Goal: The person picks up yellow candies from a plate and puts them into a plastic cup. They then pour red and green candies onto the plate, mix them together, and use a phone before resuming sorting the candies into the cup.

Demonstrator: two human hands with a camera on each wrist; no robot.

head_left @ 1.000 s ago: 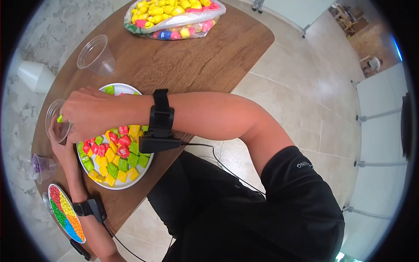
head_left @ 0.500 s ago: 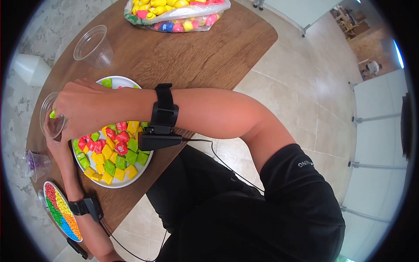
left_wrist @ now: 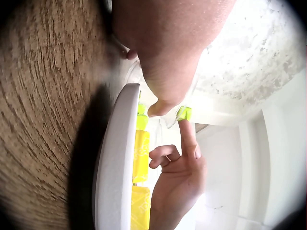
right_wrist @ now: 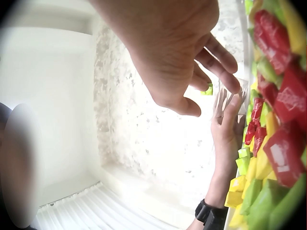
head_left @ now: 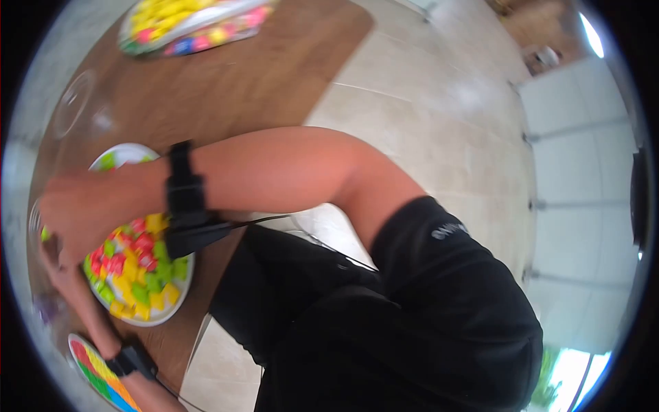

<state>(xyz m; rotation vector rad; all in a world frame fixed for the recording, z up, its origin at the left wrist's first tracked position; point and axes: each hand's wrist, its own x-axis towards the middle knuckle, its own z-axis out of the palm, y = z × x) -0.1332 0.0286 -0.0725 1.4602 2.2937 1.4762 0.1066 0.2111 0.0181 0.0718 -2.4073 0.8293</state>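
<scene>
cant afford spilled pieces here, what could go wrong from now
The small green wrapped piece by the right hand might end up outside the clear plastic cup. The cup could tip or buckle in the left hand. The black wrist-worn box near the white plate could brush red and yellow wrapped pieces off.

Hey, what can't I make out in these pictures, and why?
Head view: most of the cup and left hand, part of the plate, behind the right hand.
Head view: the top of the bag, cut off by the picture's edge.
Head view: lettering on the sleeve, blurred.
</scene>
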